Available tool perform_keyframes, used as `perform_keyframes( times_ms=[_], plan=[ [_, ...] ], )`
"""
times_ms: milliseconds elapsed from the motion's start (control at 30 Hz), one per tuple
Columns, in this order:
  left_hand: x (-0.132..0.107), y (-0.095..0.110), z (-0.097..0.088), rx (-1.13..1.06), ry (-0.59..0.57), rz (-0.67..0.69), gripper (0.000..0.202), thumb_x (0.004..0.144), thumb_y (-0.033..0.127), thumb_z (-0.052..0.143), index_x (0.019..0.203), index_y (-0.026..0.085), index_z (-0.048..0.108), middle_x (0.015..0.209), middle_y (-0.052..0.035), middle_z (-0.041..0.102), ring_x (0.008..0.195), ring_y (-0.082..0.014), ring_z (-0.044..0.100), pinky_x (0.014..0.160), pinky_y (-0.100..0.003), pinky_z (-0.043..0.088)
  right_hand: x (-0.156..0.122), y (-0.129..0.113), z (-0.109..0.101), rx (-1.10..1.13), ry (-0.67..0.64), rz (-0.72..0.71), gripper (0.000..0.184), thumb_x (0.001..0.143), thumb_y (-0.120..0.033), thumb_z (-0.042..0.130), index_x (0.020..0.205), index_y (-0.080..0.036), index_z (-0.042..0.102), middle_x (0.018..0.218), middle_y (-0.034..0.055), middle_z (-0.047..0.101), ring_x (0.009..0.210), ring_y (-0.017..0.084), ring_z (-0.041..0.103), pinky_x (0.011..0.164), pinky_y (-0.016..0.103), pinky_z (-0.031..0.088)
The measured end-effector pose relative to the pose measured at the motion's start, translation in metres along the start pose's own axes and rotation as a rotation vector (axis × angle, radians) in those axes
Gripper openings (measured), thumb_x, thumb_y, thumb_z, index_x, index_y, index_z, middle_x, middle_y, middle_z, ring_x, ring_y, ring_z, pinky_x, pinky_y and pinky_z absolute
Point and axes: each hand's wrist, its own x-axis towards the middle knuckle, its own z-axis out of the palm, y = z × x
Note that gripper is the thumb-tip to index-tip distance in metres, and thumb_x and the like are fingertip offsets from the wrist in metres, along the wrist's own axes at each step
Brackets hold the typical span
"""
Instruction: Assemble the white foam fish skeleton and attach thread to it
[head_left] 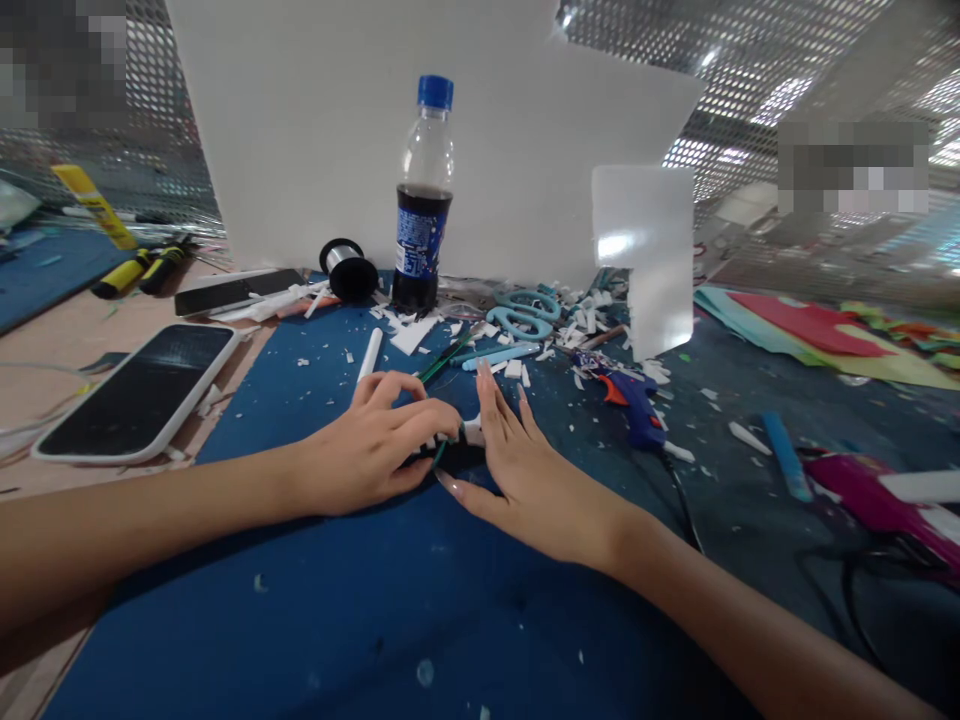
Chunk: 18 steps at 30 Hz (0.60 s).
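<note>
My left hand (382, 440) rests on the blue mat (360, 610) with its fingers curled round a small white-and-green piece (440, 452), mostly hidden under them. Opposite it, my right hand (517, 470) has its fingers stretched out and the thumb apart. Its fingertips lie against a white bit (472, 432) of what seems the same piece; whether the two parts are joined I cannot tell. Just behind the left hand are a white stick (370, 355) and thin green strips (444, 360). A light blue pen-like tool (502, 356) lies beyond the right fingertips.
Light blue scissors (517, 325) lie among white scraps at the back, near a dark drink bottle (424, 215) and a wire spool (349, 270). A blue glue gun (636, 405) and a magenta one (870, 495) with cords are right. A phone (142, 390) lies left.
</note>
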Motion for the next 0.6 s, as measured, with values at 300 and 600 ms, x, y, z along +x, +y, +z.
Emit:
perform_keyframes(
  times_ms=[300,600],
  plan=[
    [0.0002,0.0000,0.0017,0.006,0.021,0.003,0.021,0.089,0.014,0.042,0.108,0.023,0.045,0.119,-0.0031,0.059,0.107,-0.0240,0.037,0.087,-0.039,0.031,0.0006,0.0007,0.0003,0.007,-0.004,0.002,0.095,0.086,-0.061,0.030,0.139,-0.009,-0.029,0.149,0.0091,-0.023,0.137,0.032,-0.015,0.112,0.056,0.005],
    [0.0004,-0.0006,0.0007,-0.003,0.021,-0.003,0.024,0.087,0.013,0.043,0.109,0.023,0.045,0.119,-0.0042,0.059,0.109,-0.0246,0.038,0.088,-0.041,0.032,0.0003,-0.0012,0.0002,0.006,0.000,0.004,0.095,0.086,-0.061,0.031,0.139,-0.010,-0.029,0.150,0.0090,-0.022,0.138,0.032,-0.013,0.112,0.055,0.006]
  ],
)
